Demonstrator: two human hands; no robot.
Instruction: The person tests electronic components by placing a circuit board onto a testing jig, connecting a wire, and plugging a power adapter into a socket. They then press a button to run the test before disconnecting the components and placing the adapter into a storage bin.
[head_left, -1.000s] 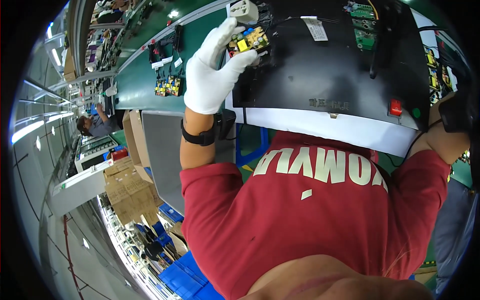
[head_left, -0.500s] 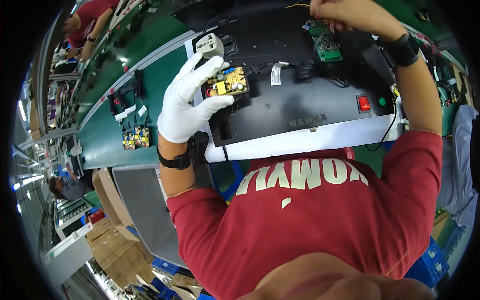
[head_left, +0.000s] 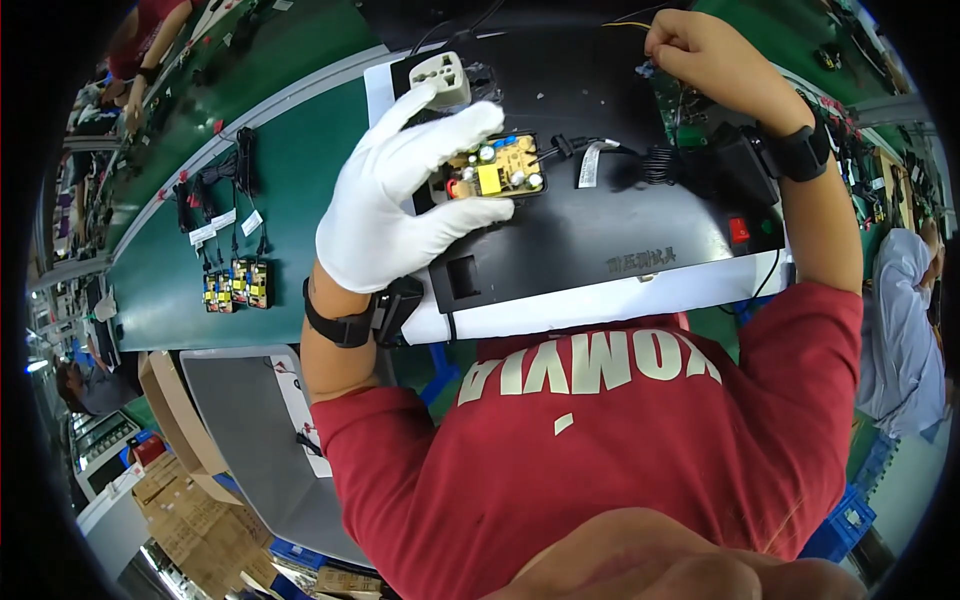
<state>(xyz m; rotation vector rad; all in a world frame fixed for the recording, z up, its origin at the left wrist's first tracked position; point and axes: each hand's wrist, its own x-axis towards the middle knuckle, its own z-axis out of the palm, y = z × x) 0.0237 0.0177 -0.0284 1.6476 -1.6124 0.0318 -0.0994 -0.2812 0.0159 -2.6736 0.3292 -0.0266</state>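
Note:
My left hand (head_left: 400, 180), in a white glove, has its thumb and fingers spread around a yellow circuit board (head_left: 500, 170) with a black cable plugged in at its right. The thumb lies along the near edge, the index finger by the far edge. The board sits on a black test fixture (head_left: 560, 245). Beyond the fingers stands a pale universal socket (head_left: 440, 78). My bare right hand (head_left: 695, 55) is closed at the far right, above a green circuit board (head_left: 685, 115). A yellow wire (head_left: 625, 24) runs toward it; what its fingers hold is hidden.
Several boards with cables (head_left: 237, 285) lie on the green table (head_left: 150, 310) at left. A red switch (head_left: 739, 230) is on the fixture's right end, with a coiled black cable (head_left: 660, 165) and black adapter (head_left: 735, 155) nearby. A grey bin (head_left: 240, 430) stands below the table at left.
The whole view has shifted and turned slightly. My left hand stays around the circuit board, its fingers a little wider apart. My right hand remains at the far right, its fingers curled.

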